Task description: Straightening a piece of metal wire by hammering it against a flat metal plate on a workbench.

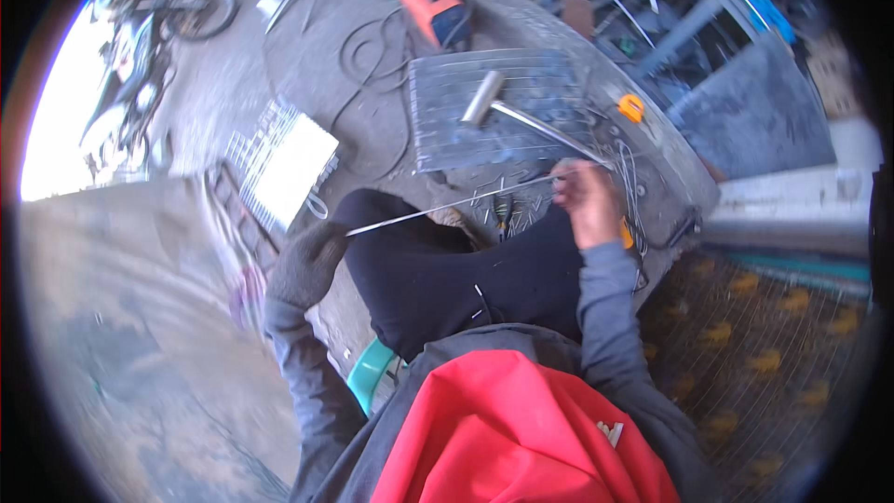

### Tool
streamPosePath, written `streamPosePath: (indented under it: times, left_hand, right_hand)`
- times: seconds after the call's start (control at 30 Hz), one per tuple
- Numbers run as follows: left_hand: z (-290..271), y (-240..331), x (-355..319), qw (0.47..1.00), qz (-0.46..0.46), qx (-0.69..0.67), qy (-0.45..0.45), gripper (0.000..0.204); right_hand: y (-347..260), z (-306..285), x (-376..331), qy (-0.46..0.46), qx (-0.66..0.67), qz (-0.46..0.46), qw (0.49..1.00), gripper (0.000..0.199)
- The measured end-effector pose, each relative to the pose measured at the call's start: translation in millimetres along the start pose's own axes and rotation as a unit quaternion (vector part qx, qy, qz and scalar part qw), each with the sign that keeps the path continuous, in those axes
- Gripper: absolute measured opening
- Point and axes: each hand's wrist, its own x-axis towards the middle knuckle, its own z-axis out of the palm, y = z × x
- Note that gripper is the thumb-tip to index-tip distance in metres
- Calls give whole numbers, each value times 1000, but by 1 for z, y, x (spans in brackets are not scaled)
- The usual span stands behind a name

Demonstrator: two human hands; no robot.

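A thin, light-coloured metal rod (447, 207) stretches across my lap, its right end a little higher in the picture. My left hand (309, 263), in a dark grey glove, is closed around the rod's left end. At the other end the bare fingers of my right hand (587, 200) pinch the rod. Just beyond the right hand, a hammer (540, 126) with a metal handle rests on a flat, dark metal plate (438, 144). Between my knees lie pliers (504, 214) and several short metal pieces (533, 209) on the ground.
An orange and black machine (430, 6) stands beyond the plate, with cables (363, 61) coiled beside it. To the left is a bright white panel with a grid edge (291, 168). An orange tape measure (631, 108) sits at the right, near metal frames (689, 33). A motorcycle (140, 56) stands far left.
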Motion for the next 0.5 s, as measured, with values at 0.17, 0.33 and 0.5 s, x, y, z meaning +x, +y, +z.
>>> streamPosePath:
  times: [0.17, 0.33, 0.5]
  left_hand:
    - [42, -34, 26, 994, 31, 98, 47, 29]
    - [42, -59, 77, 982, 3, 176, 71, 32]
    - [46, -29, 113, 971, 23, 237, 6, 37]
  right_hand:
    - [63, 35, 14, -24, 9, 55, 998, 19]
    - [87, 54, 38, -12, -44, 39, 998, 23]
    - [96, 93, 47, -21, -81, 72, 994, 28]
